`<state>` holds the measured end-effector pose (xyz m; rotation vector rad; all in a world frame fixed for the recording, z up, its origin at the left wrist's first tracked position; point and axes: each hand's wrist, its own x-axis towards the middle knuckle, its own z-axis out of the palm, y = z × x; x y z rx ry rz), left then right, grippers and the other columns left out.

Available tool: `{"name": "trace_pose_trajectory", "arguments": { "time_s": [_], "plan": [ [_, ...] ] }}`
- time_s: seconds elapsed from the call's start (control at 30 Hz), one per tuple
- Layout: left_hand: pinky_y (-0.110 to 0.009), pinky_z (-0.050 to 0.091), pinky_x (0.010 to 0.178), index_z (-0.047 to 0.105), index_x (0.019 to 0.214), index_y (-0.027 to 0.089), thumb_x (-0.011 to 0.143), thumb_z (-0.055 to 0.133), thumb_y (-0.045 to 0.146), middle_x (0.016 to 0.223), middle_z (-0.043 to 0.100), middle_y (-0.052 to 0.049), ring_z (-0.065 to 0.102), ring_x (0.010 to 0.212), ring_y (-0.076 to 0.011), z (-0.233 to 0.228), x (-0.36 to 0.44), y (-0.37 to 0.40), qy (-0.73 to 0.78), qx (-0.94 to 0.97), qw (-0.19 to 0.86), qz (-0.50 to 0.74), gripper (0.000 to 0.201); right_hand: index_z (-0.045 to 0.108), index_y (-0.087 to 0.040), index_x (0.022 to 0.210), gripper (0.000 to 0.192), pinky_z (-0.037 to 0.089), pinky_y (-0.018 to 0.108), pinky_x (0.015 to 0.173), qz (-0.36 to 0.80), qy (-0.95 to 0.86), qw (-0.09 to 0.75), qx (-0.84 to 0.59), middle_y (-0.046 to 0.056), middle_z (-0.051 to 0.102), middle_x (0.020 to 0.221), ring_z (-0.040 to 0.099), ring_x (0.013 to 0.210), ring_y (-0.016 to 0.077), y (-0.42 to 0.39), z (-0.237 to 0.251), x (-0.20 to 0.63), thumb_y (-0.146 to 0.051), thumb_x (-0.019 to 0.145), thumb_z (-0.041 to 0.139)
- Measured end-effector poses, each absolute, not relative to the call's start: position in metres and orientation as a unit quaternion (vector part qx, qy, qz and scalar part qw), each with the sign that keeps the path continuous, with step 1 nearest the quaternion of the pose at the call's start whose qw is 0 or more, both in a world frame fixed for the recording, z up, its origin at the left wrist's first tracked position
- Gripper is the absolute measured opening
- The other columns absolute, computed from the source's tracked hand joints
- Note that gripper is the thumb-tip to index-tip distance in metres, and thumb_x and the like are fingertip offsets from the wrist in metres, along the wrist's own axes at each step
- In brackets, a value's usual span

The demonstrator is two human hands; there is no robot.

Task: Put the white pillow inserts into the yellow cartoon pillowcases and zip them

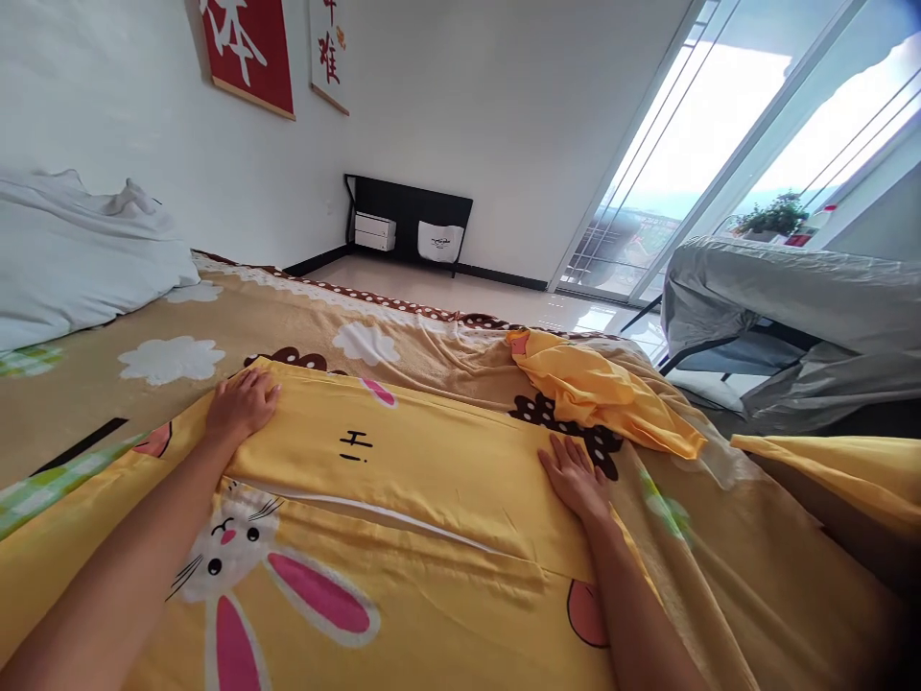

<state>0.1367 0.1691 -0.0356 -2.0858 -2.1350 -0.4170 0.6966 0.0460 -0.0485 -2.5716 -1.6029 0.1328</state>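
Both hands lie flat with fingers spread, gripping nothing: the left hand [241, 403] presses the far left corner of the folded yellow pillowcase [403, 461], the right hand [576, 475] its right edge. The thin cloth could slide and wrinkle on the bunny bedsheet [302, 595] if one palm pushes harder. The pillowcase lies across the bed, smooth (small black marks printed on top).

Bright daylight from glass doors [726, 125], edges warped.

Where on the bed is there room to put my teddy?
Flat, bare sheet lies between the white pillow and the left hand, by the cloud print. Crowded: both hands, the right hand too, press the yellow cover, and a crumpled yellow cloth fills the right.
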Motion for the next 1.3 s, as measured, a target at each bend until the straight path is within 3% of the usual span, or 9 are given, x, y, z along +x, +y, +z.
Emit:
{"name": "trace_pose_trajectory", "arguments": {
  "time_s": [0.13, 0.23, 0.37, 0.53, 0.63, 0.8, 0.97, 1.1, 1.3],
  "plan": [
    [-0.049, 0.033, 0.103, 0.061, 0.11, 0.009, 0.094, 0.026, 0.028, 0.12, 0.063, -0.021, 0.054, 0.118, -0.0333, -0.029, 0.145, 0.162, -0.687, -0.698, 0.151, -0.137, 0.043, 0.028, -0.028, 0.151, 0.062, 0.014, 0.052, 0.117, 0.051, -0.527, 0.065, -0.846, 0.003, 0.02, 0.16, 0.015, 0.147, 0.0193, 0.046, -0.047, 0.697, -0.052, 0.094, 0.022],
    [-0.049, 0.037, 0.101, 0.061, 0.113, 0.008, 0.091, 0.031, 0.028, 0.117, 0.065, -0.021, 0.056, 0.115, -0.0332, -0.025, 0.168, 0.157, -0.68, -0.708, 0.123, -0.145, 0.042, 0.03, -0.026, 0.15, 0.061, 0.014, 0.054, 0.116, 0.061, -0.521, 0.071, -0.848, 0.006, 0.02, 0.16, 0.015, 0.147, 0.0219, 0.048, -0.042, 0.695, -0.051, 0.094, 0.025],
    [-0.04, 0.036, 0.107, 0.05, 0.134, 0.014, 0.092, 0.037, 0.045, 0.138, 0.054, -0.014, 0.049, 0.128, -0.0268, -0.021, 0.239, 0.121, -0.528, -0.828, -0.013, -0.186, 0.054, 0.023, -0.02, 0.153, 0.066, 0.011, 0.054, 0.115, 0.068, -0.556, 0.095, -0.823, 0.012, 0.007, 0.161, 0.003, 0.149, 0.0247, 0.045, -0.02, 0.661, -0.048, 0.094, 0.032],
    [-0.039, 0.016, 0.118, 0.019, 0.154, 0.031, 0.095, 0.036, 0.059, 0.158, 0.023, -0.004, 0.024, 0.145, -0.0215, -0.021, 0.313, 0.062, -0.257, -0.958, -0.12, -0.039, 0.067, 0.008, -0.023, 0.155, 0.085, 0.004, 0.047, 0.119, 0.23, -0.782, 0.059, -0.576, 0.008, -0.001, 0.161, -0.003, 0.149, 0.0208, 0.022, 0.009, 0.58, -0.06, 0.088, 0.044],
    [-0.041, 0.008, 0.12, 0.013, 0.155, 0.031, 0.094, 0.035, 0.061, 0.159, 0.019, -0.005, 0.021, 0.146, -0.0225, -0.02, 0.317, 0.054, -0.277, -0.953, -0.119, -0.032, 0.071, 0.003, -0.02, 0.155, 0.101, -0.002, 0.046, 0.119, 0.298, -0.819, -0.013, -0.49, 0.008, -0.005, 0.16, -0.007, 0.148, 0.0224, 0.01, 0.008, 0.556, -0.065, 0.081, 0.054],
    [-0.04, 0.011, 0.12, 0.021, 0.153, 0.035, 0.092, 0.044, 0.06, 0.158, 0.02, -0.003, 0.024, 0.145, -0.0235, -0.02, 0.302, 0.065, -0.26, -0.955, -0.137, -0.032, 0.07, 0.01, -0.02, 0.155, 0.081, 0.0, 0.049, 0.119, 0.26, -0.815, -0.023, -0.517, 0.006, 0.0, 0.161, -0.005, 0.148, 0.0227, 0.009, 0.001, 0.56, -0.05, 0.09, 0.048],
    [-0.037, 0.013, 0.119, 0.027, 0.15, 0.037, 0.099, 0.03, 0.052, 0.157, 0.024, 0.0, 0.025, 0.145, -0.0186, -0.027, 0.303, 0.072, -0.283, -0.948, -0.132, -0.059, 0.053, 0.023, -0.021, 0.153, 0.061, 0.01, 0.052, 0.118, 0.18, -0.829, 0.008, -0.529, 0.009, 0.014, 0.16, 0.009, 0.148, 0.0223, 0.006, 0.002, 0.552, -0.036, 0.096, 0.038],
    [-0.042, 0.011, 0.119, 0.027, 0.15, 0.037, 0.095, 0.034, 0.06, 0.159, 0.019, -0.001, 0.02, 0.146, -0.0217, -0.031, 0.307, 0.088, -0.328, -0.935, -0.132, -0.042, 0.061, 0.027, -0.013, 0.152, 0.063, 0.014, 0.052, 0.117, 0.124, -0.83, 0.036, -0.543, 0.016, 0.019, 0.158, 0.015, 0.147, 0.0266, -0.009, 0.005, 0.531, -0.023, 0.092, 0.045],
    [-0.048, 0.01, 0.118, 0.024, 0.15, 0.039, 0.088, 0.045, 0.065, 0.16, 0.015, -0.002, 0.017, 0.147, -0.0246, -0.024, 0.31, 0.111, -0.344, -0.928, -0.141, -0.007, 0.071, 0.029, -0.015, 0.15, 0.067, 0.019, 0.05, 0.117, 0.208, -0.895, 0.095, -0.383, 0.013, 0.025, 0.157, 0.019, 0.146, 0.0275, -0.047, -0.007, 0.489, -0.043, 0.093, 0.048]
  ]
}}
